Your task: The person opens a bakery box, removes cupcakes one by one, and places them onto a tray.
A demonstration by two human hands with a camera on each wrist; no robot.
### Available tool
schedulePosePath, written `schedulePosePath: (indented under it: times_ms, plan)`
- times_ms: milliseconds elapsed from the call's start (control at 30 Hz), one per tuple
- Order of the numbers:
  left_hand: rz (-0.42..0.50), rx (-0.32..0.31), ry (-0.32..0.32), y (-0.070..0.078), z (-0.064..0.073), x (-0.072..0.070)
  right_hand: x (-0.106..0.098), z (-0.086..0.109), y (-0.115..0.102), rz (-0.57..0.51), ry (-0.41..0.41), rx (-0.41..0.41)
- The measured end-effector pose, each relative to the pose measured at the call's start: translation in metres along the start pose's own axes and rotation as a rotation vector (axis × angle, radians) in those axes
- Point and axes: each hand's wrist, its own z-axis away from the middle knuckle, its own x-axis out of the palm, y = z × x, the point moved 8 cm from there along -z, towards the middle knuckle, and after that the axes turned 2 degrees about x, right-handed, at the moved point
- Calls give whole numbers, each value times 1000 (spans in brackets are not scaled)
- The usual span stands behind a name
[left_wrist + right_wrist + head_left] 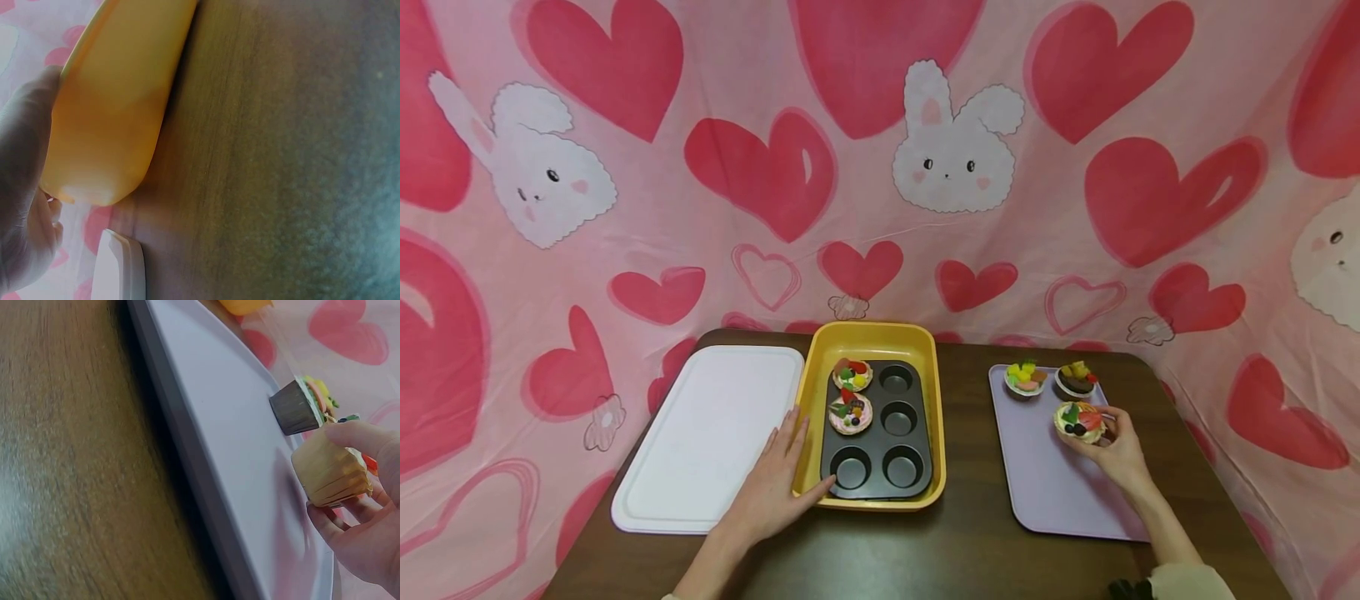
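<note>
Right hand [1116, 448] pinching a pleated, fruit-topped cupcake [1079, 423], lower right of head view.
Left hand [773, 485] spread wide against rim of smooth yellow tray [874, 335], lower centre; dark muffin tin [876, 467] inside, round cups. Flat lilac tray [1048, 492] under cupcake; wood-grain table [970, 550].

No text, label, brand, number or sign is legible in any of the 3 views.
</note>
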Motion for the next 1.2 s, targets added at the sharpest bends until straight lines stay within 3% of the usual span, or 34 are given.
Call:
schedulePosePath:
  times_ms: [167, 400, 633, 933, 1200]
  plan:
    - [2, -2, 1, 0, 0, 0, 2, -1, 3, 63, 11, 12]
    - [4, 6, 8, 2, 1, 0, 4, 1, 7, 57, -18, 48]
    - [3, 3, 6, 2, 1, -1, 3, 1, 3, 116, -44, 4]
    - [11, 5, 4, 2, 2, 0, -2, 2, -2, 293, -121, -6]
    - [5, 15, 20, 2, 2, -1, -5, 0, -9, 377, -130, -72]
